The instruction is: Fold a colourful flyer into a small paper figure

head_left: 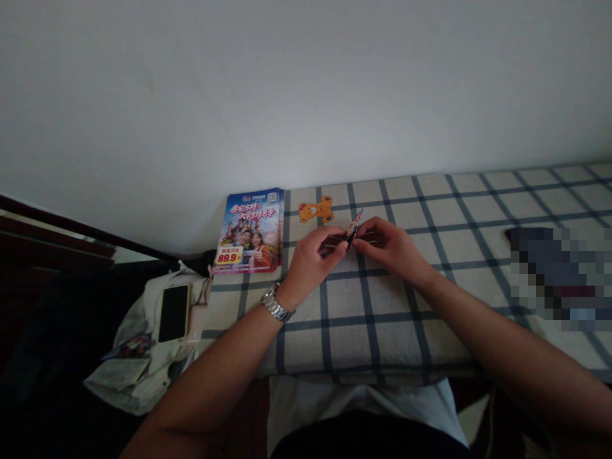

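Observation:
My left hand (pixel 313 255) and my right hand (pixel 389 245) meet over a checked cloth (pixel 382 306) near the wall. Both pinch a small folded colourful paper (pixel 354 231) that stands on edge between their fingertips. My left wrist wears a metal watch (pixel 276 303). Just behind the hands, an orange bear figure (pixel 316 209) is on the cloth. A stack of colourful flyers (pixel 249 231) lies to the left of my left hand, against the wall.
A phone (pixel 173 312) with a yellow case rests on a pale bag (pixel 143 344) at the left, below the cloth's edge. A blurred dark patch (pixel 559 274) lies on the cloth at the right. A white wall (pixel 306 89) runs behind.

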`<state>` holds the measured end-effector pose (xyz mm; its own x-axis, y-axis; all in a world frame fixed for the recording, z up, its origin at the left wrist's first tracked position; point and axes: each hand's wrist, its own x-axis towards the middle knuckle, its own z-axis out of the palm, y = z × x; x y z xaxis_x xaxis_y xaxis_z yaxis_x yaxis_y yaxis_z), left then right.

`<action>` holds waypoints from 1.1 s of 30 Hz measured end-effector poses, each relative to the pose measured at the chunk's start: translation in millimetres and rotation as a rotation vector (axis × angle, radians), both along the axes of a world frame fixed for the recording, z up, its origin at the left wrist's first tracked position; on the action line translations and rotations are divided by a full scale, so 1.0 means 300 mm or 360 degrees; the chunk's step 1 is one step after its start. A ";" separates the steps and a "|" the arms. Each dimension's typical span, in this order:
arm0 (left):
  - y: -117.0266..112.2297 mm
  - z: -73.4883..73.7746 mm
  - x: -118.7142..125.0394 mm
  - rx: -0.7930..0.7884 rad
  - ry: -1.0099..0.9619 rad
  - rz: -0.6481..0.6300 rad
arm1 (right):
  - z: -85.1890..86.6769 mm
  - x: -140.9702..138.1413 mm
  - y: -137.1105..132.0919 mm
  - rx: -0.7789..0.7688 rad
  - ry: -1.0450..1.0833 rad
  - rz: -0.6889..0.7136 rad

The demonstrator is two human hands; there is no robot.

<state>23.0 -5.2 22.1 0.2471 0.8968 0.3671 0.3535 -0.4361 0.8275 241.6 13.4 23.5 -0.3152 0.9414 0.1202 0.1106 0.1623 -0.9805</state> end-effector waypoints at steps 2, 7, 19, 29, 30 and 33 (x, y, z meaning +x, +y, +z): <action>0.000 -0.001 0.001 -0.0005 -0.0013 -0.0003 | 0.004 -0.001 -0.001 0.0000 0.0011 0.0002; -0.002 0.002 0.006 -0.0020 -0.0025 0.0021 | 0.013 -0.008 -0.009 0.0010 0.0041 0.0019; -0.002 0.003 0.008 -0.0120 -0.0189 0.0011 | 0.009 -0.017 -0.002 -0.0078 0.0209 -0.0011; -0.002 0.013 0.014 -0.0190 -0.0304 -0.0025 | 0.008 -0.005 0.011 -0.0397 0.0333 0.0037; -0.002 0.012 0.014 -0.0189 -0.0303 -0.0027 | 0.008 -0.005 0.009 -0.0423 0.0339 0.0068; -0.001 0.007 0.012 -0.0190 -0.0303 -0.0026 | 0.014 -0.009 0.002 -0.0490 0.0382 0.0106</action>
